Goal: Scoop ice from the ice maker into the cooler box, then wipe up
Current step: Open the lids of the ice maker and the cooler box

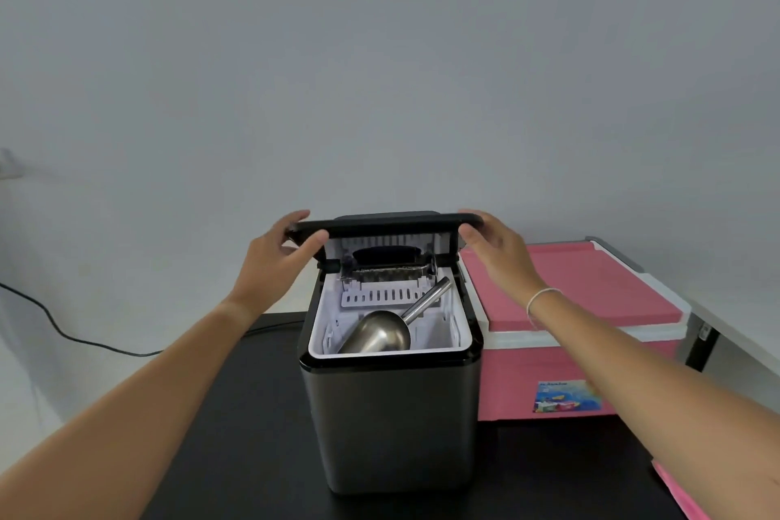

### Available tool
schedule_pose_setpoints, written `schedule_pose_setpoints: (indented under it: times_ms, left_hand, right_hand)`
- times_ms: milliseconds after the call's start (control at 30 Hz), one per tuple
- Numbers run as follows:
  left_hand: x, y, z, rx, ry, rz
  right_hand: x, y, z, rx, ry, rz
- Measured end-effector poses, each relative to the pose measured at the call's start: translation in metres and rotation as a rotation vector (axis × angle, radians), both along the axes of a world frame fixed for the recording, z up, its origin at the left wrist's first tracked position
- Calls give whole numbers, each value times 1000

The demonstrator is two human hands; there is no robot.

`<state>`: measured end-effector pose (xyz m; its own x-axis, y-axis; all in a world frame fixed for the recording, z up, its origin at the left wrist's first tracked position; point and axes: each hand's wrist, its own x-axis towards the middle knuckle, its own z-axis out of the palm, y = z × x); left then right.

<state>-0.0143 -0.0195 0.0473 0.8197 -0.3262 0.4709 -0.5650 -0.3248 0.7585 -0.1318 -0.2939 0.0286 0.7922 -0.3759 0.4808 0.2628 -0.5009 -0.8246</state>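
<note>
Steel scoop (382, 334) inside ice maker (392, 414), pink cooler box (591, 300) alongside

Scoop (382, 334) in ice maker (392, 414)

both forearms are bare, with no sleeves in sight. the right wrist wears a thin white band (544, 295), looped loosely around it. the left hand (270, 255) and right hand (496, 247) wear no gloves and no rings that show.

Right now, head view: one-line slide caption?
Both hands hold the ice maker lid up; scoop inside.
</note>
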Motion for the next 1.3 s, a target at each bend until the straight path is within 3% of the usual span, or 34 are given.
schedule_pose_setpoints:
  times_ms: [433, 633, 967, 1300]
  left_hand:
    - [50, -32, -14, 79, 66, 54]
    - [69, -45, -21, 94, 48, 109]
    - [83, -58, -37, 97, 38, 163]
    - [86, -61, -67, 51, 200, 69]
  right_hand:
    - [52, -6, -2, 55, 49, -156]
    - [72, -9, -31, 10, 201, -218]
    - [89, -8, -62, -14, 237, -262]
    - [85, 0, -58, -102, 364, -295]
